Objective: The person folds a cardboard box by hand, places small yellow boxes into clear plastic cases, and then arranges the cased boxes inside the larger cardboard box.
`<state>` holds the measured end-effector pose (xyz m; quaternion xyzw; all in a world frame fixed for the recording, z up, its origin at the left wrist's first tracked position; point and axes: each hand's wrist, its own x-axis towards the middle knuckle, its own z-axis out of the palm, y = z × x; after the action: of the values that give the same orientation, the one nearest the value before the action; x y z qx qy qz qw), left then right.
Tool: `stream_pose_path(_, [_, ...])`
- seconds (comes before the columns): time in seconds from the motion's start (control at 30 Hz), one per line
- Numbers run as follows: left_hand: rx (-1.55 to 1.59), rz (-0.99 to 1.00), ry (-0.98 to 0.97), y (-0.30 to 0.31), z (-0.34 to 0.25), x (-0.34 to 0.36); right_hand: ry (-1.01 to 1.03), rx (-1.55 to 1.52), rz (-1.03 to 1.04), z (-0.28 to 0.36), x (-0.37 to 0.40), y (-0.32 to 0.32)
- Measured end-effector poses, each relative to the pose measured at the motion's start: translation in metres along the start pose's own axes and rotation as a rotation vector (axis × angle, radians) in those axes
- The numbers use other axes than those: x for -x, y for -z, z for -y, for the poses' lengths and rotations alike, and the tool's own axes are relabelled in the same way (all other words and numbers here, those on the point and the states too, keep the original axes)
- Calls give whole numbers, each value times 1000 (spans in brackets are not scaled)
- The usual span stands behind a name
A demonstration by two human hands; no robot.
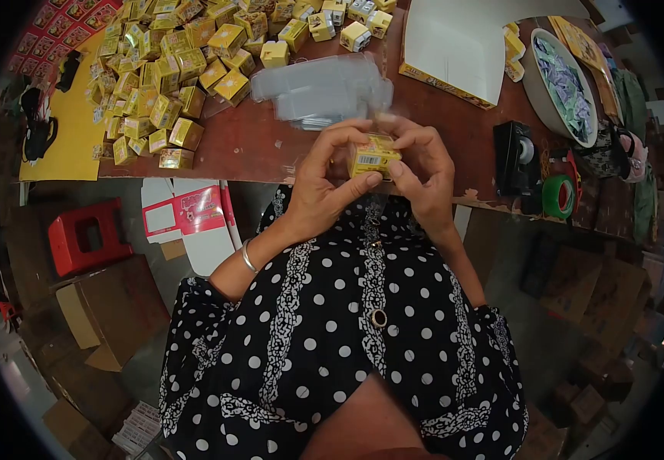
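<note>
Between my two hands, just over the table's front edge, is a small yellow box (373, 159) with a barcode on the side facing me. My left hand (330, 170) grips its left end, thumb along the lower edge. The fingers of my right hand (424, 165) close on its right end and upper corner; its upper fingertips are a little blurred. Right behind my hands lies a stack of clear, flat plastic sleeves (317, 88). To the left spreads a big heap of small yellow boxes (167, 77), many with a glossy clear cover.
An open white tray box (451, 46) stands at the back, and a bowl of wrapped packets (562, 88) at the right. Near the right edge are a black tape dispenser (516, 157) and green tape (559, 197). A red stool (88, 236) and cartons (117, 310) stand below left.
</note>
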<state>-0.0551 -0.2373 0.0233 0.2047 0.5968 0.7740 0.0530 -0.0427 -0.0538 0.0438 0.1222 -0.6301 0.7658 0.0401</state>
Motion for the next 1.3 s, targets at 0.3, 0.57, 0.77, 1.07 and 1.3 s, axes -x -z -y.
stream_pose_path(0.3, [41, -10, -33, -1, -9, -3, 139, -24, 169, -6, -16, 15])
stream_pose_path(0.57, [-201, 9, -85, 0, -10, -2, -39, 83, 130, 13, -16, 10])
stream_pose_path(0.77, [-171, 17, -48, -2, -8, -3, -63, 84, 44, 15, -19, 6])
stream_pose_path(1.07, [-135, 15, -11, 0, -8, -2, -109, 49, 36, 12, -21, 9])
stream_pose_path(1.3, [-202, 42, 48, 0, -7, -3, -44, 96, 98, 6, -22, 21])
